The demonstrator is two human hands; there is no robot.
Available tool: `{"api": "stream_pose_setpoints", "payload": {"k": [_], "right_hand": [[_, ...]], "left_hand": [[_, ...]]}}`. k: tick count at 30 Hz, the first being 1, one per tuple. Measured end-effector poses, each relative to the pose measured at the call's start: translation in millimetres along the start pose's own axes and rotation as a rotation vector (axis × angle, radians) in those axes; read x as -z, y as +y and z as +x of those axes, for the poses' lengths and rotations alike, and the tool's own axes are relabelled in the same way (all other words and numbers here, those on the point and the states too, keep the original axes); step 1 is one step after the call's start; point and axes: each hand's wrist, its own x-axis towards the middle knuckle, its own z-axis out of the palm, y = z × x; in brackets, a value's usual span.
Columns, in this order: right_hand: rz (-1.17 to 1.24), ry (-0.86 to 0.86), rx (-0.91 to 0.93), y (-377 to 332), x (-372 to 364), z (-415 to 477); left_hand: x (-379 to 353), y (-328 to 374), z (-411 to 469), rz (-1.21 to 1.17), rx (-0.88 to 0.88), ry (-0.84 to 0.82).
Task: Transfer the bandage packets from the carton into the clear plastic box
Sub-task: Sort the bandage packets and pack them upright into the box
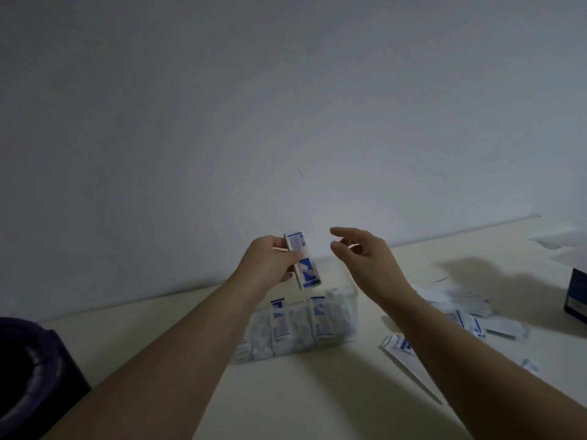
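Room: dim, with a plain pale wall [286, 106] filling the upper part of the view and a small dark mark on it above the hands.
Surface: a cream table [317, 404] meets the wall along a far edge that rises toward the right.
Left hand [270, 265]: raised above the box, thumb and curled fingers pinching the held bandage packets [303, 262].
Held bandage packets: a thin white-and-blue stack, nearly upright and slightly tilted, in the air over the far side of the box.
Right hand [365, 252]: raised just beside the held stack but apart from it, fingers loosely spread and grasping nothing.
Clear plastic box [351, 300]: on the table below both hands, holding boxed packets [320, 325] that stand on end in rows.
Loose packets [460, 308]: scattered flat on the table to the right of the box, partly hidden by the right forearm.
Carton [576, 296]: dark blue, at the right edge of the view and cut off by it, beyond the loose packets.
Papers [565, 246]: pale sheets at the far right, near the wall.
Left edge: a dark purple object [28, 369] at the lower left corner; what it is cannot be told.
Open room: cream tabletop shows between the two forearms, on the near side of the box.
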Motion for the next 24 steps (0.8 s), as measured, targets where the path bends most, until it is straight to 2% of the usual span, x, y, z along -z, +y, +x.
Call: {"api": "stream_pose_setpoints", "payload": {"k": [4, 10, 24], "right_hand": [[-0.076, -0.054, 0.055, 22.6, -4.2, -4.9], [-0.098, -0.023, 0.057, 33.9, 2.1, -2.4], [-0.166, -0.082, 0.066, 34.1, 7.5, -11.9]], "left_hand": [[-10.7, -14.5, 10.8, 0.227, 0.139, -0.091], [-19.8, -15.0, 17.2, 0.717, 0.127, -0.265], [-38.1, -14.9, 25.8, 1.125, 0.137, -0.354]]}}
